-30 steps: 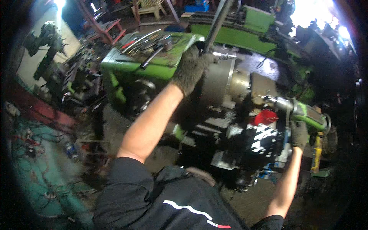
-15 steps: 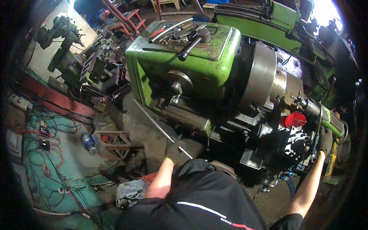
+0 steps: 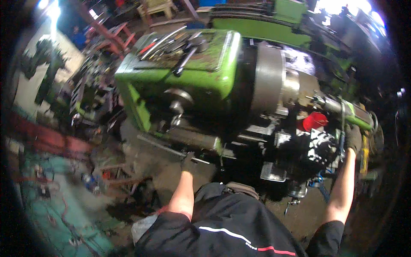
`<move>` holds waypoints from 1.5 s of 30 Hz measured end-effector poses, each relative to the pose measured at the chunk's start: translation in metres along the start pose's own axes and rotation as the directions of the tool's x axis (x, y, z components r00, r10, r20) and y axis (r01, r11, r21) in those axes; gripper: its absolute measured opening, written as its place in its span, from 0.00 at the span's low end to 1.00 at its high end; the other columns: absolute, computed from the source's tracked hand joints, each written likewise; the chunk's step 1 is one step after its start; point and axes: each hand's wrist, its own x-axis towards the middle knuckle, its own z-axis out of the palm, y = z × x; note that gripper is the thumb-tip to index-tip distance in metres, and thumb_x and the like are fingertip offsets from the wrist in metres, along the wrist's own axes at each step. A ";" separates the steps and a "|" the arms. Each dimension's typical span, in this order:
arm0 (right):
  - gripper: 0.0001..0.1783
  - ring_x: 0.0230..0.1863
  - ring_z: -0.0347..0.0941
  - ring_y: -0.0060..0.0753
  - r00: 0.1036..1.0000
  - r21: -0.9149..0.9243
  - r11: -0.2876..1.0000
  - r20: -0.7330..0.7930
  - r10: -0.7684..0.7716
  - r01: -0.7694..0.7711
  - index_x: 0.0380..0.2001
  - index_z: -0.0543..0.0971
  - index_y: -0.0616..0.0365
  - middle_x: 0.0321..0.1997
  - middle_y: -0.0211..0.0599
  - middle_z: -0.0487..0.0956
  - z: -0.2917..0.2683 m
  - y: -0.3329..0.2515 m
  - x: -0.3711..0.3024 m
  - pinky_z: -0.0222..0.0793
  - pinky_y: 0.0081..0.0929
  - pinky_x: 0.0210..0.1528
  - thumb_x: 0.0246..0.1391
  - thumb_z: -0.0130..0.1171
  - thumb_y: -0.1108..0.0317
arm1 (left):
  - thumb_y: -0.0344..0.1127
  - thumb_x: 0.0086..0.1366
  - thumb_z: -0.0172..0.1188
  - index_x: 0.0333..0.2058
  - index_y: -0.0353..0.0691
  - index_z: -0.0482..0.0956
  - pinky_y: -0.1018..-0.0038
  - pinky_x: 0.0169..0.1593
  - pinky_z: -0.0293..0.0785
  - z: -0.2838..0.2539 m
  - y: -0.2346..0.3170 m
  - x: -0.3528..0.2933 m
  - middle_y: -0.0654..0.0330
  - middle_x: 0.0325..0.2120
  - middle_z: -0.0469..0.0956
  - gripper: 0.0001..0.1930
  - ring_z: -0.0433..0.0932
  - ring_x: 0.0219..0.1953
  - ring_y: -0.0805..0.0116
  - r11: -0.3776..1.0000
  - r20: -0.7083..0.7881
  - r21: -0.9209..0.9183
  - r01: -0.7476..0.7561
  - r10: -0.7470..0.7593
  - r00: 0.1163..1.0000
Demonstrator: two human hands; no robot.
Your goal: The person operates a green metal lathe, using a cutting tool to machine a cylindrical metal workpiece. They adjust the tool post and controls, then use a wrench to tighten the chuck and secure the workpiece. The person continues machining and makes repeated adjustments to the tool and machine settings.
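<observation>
My left hand (image 3: 187, 162), in a dark glove, is closed around a thin metal rod (image 3: 165, 148). The rod slants beside the front of a green lathe headstock (image 3: 184, 77), its far end pointing left. At the right, my gloved right hand (image 3: 353, 138) is against the near side of the green tailstock (image 3: 358, 116), beside a dark upright lever (image 3: 343, 139). Its fingers are too blurred to show whether they grip. A large steel chuck (image 3: 269, 79) holds a round metal workpiece (image 3: 291, 88). A red container (image 3: 314, 121) stands near the tailstock.
Several tools, including a long bar (image 3: 162, 42), lie on the headstock top. The carriage with its handle (image 3: 293, 201) is in front of me. Cables and a small metal frame (image 3: 122, 173) are on the floor at left. Another green machine (image 3: 257, 30) stands behind.
The view has shifted, so the lathe appears further left. My left hand has raised the rod nearer the headstock, and the rod lies flatter. My right hand stays by the tailstock.
</observation>
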 end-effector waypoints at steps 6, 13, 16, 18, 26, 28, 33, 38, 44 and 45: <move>0.31 0.63 0.82 0.65 0.995 -0.063 0.995 -0.061 0.076 -0.080 0.58 0.84 0.54 0.59 0.59 0.86 -0.006 -0.008 -0.013 0.77 0.57 0.63 0.68 0.63 0.40 | 0.36 0.67 0.76 0.55 0.50 0.84 0.46 0.51 0.77 0.032 -0.020 0.049 0.61 0.50 0.83 0.18 0.80 0.48 0.60 0.958 0.120 0.266 -0.110 0.081 0.989; 0.28 0.61 0.83 0.64 0.991 -0.050 0.992 -0.079 0.110 -0.114 0.54 0.86 0.55 0.57 0.58 0.87 -0.011 -0.009 -0.016 0.78 0.56 0.63 0.67 0.64 0.41 | 0.43 0.65 0.77 0.68 0.52 0.77 0.48 0.63 0.78 0.035 -0.023 0.045 0.53 0.64 0.78 0.33 0.78 0.60 0.47 0.923 -0.049 0.368 0.114 -0.103 0.993; 0.27 0.60 0.83 0.65 0.991 -0.016 0.996 -0.106 0.082 -0.084 0.52 0.86 0.56 0.56 0.58 0.88 -0.003 -0.004 -0.012 0.78 0.57 0.62 0.67 0.64 0.42 | 0.47 0.66 0.76 0.66 0.55 0.77 0.39 0.62 0.77 0.005 -0.008 0.053 0.53 0.63 0.76 0.31 0.76 0.59 0.44 0.169 0.498 0.852 -0.496 0.029 0.867; 0.27 0.60 0.83 0.66 0.992 -0.024 0.995 -0.077 0.097 -0.100 0.53 0.86 0.55 0.55 0.57 0.88 -0.003 -0.005 -0.009 0.78 0.56 0.61 0.67 0.64 0.42 | 0.45 0.66 0.75 0.65 0.56 0.78 0.36 0.61 0.76 -0.005 -0.006 0.064 0.54 0.61 0.76 0.30 0.75 0.59 0.43 -0.153 0.668 0.741 -0.654 0.069 0.741; 0.25 0.57 0.84 0.64 0.989 0.055 0.993 -0.098 0.113 -0.108 0.50 0.88 0.54 0.52 0.55 0.89 -0.013 -0.011 -0.019 0.78 0.57 0.60 0.66 0.65 0.44 | 0.41 0.66 0.70 0.68 0.45 0.76 0.40 0.64 0.75 0.046 -0.023 0.066 0.49 0.64 0.78 0.32 0.76 0.64 0.42 0.928 -0.115 0.373 0.007 0.038 0.993; 0.24 0.57 0.84 0.64 0.987 0.071 0.993 -0.122 0.104 -0.096 0.49 0.88 0.53 0.51 0.54 0.89 -0.008 -0.006 -0.019 0.77 0.57 0.60 0.66 0.65 0.44 | 0.47 0.69 0.66 0.69 0.40 0.74 0.41 0.65 0.75 0.059 -0.023 0.055 0.47 0.67 0.77 0.33 0.76 0.65 0.40 0.898 -0.135 0.402 -0.179 0.252 0.958; 0.24 0.56 0.84 0.64 0.975 0.119 0.990 -0.199 0.099 -0.076 0.47 0.89 0.54 0.51 0.53 0.89 -0.002 -0.001 -0.019 0.78 0.57 0.60 0.67 0.64 0.44 | 0.51 0.78 0.62 0.63 0.27 0.77 0.52 0.71 0.68 0.133 0.054 -0.058 0.40 0.66 0.76 0.30 0.74 0.65 0.48 0.201 0.138 0.846 -0.494 0.812 0.567; 0.23 0.53 0.85 0.64 0.968 0.155 0.982 -0.205 0.143 -0.112 0.45 0.89 0.53 0.50 0.53 0.89 -0.005 -0.004 -0.019 0.78 0.57 0.58 0.68 0.63 0.44 | 0.51 0.78 0.61 0.68 0.30 0.75 0.52 0.71 0.72 0.207 0.175 -0.102 0.40 0.65 0.78 0.32 0.75 0.68 0.41 -0.116 0.256 0.816 -0.567 0.951 0.174; 0.25 0.55 0.84 0.65 0.964 0.118 0.989 -0.240 0.110 -0.084 0.47 0.88 0.52 0.53 0.53 0.88 0.007 0.002 -0.009 0.79 0.58 0.59 0.70 0.59 0.42 | 0.47 0.78 0.58 0.46 0.31 0.85 0.54 0.54 0.76 0.200 0.200 -0.080 0.45 0.44 0.85 0.20 0.80 0.45 0.47 -0.043 0.374 0.731 -0.681 0.860 0.347; 0.25 0.55 0.84 0.65 0.964 0.142 0.985 -0.233 0.129 -0.097 0.48 0.88 0.51 0.53 0.53 0.88 0.013 0.008 -0.007 0.80 0.59 0.57 0.70 0.58 0.41 | 0.46 0.78 0.59 0.42 0.32 0.87 0.56 0.51 0.78 0.192 0.177 -0.075 0.49 0.39 0.86 0.20 0.82 0.41 0.48 -0.142 0.436 0.753 -0.643 0.839 0.325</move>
